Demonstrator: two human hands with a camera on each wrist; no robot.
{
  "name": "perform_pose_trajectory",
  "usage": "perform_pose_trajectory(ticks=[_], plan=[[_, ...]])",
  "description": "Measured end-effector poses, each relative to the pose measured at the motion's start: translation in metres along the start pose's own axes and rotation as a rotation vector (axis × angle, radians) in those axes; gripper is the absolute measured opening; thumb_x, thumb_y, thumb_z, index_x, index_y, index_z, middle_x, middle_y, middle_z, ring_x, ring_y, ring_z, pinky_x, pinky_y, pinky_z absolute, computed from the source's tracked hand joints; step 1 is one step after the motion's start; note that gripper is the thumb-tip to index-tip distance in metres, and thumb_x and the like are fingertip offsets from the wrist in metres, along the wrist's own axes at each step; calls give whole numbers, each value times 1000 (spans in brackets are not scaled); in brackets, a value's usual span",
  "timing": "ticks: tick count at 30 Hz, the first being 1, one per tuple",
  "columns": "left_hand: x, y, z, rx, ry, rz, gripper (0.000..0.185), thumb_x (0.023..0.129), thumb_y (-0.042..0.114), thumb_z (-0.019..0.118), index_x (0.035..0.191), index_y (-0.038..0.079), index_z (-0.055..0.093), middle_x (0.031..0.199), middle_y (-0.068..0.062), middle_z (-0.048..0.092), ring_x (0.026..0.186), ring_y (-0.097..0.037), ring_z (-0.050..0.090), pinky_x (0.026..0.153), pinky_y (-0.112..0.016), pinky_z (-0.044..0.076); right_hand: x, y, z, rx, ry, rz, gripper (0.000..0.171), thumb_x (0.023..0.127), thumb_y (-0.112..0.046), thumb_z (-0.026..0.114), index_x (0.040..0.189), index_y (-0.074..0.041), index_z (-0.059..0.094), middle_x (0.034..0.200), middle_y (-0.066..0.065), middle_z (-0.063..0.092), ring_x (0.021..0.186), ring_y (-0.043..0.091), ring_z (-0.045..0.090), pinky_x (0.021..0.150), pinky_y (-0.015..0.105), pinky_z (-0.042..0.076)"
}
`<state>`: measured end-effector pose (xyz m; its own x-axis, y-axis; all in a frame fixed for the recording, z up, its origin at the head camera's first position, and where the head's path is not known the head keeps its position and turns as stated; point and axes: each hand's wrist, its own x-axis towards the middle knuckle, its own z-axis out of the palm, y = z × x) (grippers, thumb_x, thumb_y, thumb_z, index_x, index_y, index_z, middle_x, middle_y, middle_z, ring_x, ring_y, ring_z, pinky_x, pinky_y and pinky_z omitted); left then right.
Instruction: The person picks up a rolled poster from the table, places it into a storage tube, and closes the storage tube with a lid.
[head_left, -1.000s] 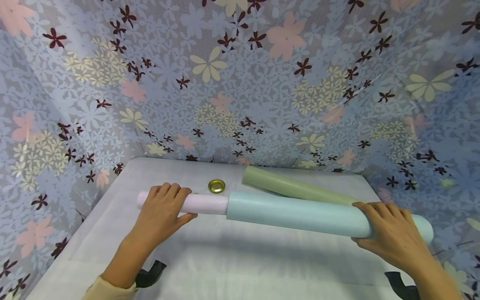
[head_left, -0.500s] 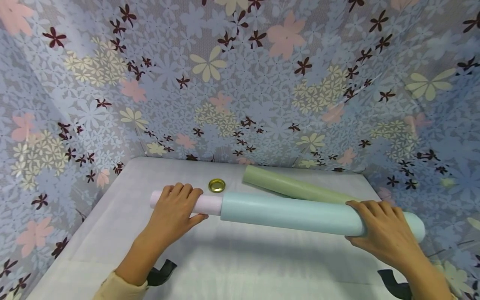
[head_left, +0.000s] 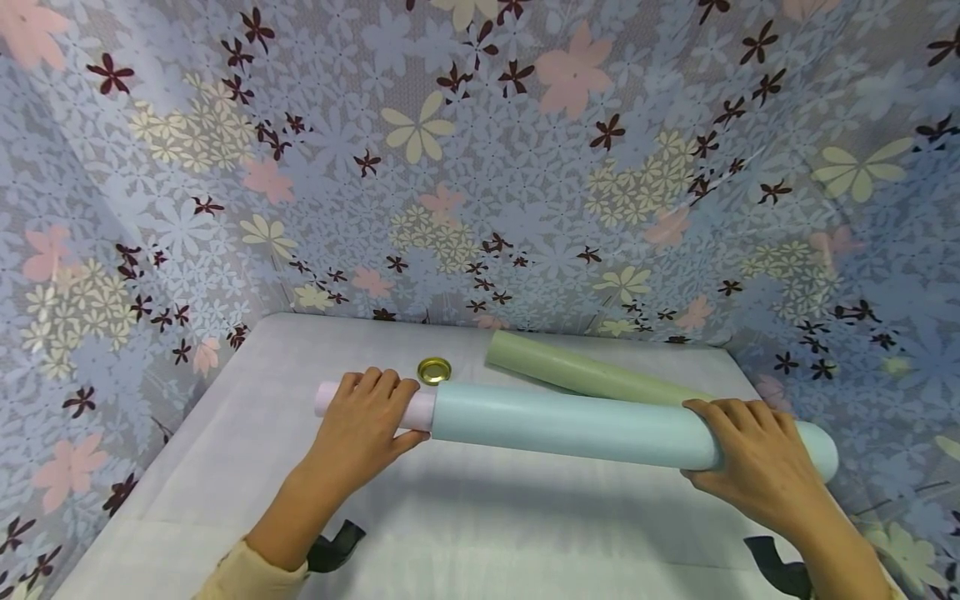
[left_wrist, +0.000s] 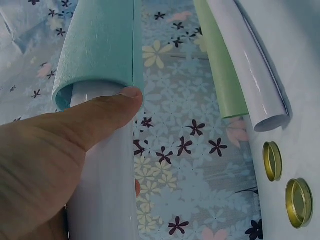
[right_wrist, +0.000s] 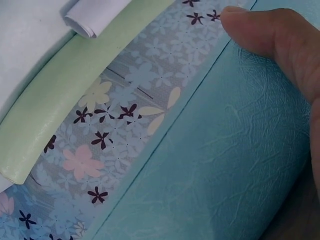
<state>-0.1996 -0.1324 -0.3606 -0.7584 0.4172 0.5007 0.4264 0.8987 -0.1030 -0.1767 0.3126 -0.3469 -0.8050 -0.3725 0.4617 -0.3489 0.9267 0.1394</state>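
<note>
Lying beneath right hand [head_left: 756,457]: blue roll [head_left: 570,427]

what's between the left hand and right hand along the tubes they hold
In the head view, left hand to right hand: a short bit of slim, glossy pale pink tube, then a longer stretch of wider pale blue tube it enters.

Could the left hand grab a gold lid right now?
Probably not as it stands: the left hand is gripping the inner roll. If it let go, likely yes, since a gold lid shows just beyond the blue roll.
</note>
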Motion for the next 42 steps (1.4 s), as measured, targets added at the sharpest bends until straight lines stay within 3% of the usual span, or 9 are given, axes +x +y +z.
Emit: perform_pose_trajectory(ticks=[15,24,27,30,31,34,42], plan=[[1,3,0,-18,-3,2,60,68,51,79,112,16,58,98,-2,62,97,-23,56,87,-42,45,3,-4,0,-17,11,3,93,43,-36,90,125,-15,53,108,15,61,97,41,51,79,56,36],[-3,-1,-8,9,-10,0,71,66,60,76,118,15,57,103,-4,61,100,-25,56,89,-44,44,0,0,1,-13,14,-3,93,42,-35,90,125,-15,53,108,16,61,96,41,51,79,56,36],[-7,-5,-12,-2,-4,-12,72,65,61,76,117,15,58,103,-5,60,101,-27,56,89,-45,44,-2,3,3,-7,25,-13,93,51,-67,80,124,-16,54,107,15,61,96,41,51,79,56,36],[-11,-10,-16,-17,-2,-38,71,65,61,76,117,15,58,105,-6,60,101,-28,55,89,-46,44,-5,6,3,-8,24,-12,93,51,-68,79,124,-15,54,107,16,61,96,42,52,80,58,37],[-12,-13,-18,-26,-2,-51,71,65,61,76,117,16,58,106,-6,60,102,-28,55,90,-46,44,-5,7,3,-9,25,-11,93,51,-68,79,124,-15,54,107,15,61,96,42,52,80,57,37],[-17,-20,-24,-58,-2,-98,72,64,60,77,119,16,58,111,-7,59,105,-29,53,90,-48,43,-7,8,2,-17,22,1,92,41,-34,91,124,-14,54,107,17,62,97,43,52,81,59,37],[-35,-45,-31,-201,27,-167,70,68,47,80,122,12,55,118,-11,56,111,-31,49,88,-52,41,-13,13,1,-17,3,17,91,41,-34,90,123,-15,54,108,16,61,95,42,53,78,58,37]])
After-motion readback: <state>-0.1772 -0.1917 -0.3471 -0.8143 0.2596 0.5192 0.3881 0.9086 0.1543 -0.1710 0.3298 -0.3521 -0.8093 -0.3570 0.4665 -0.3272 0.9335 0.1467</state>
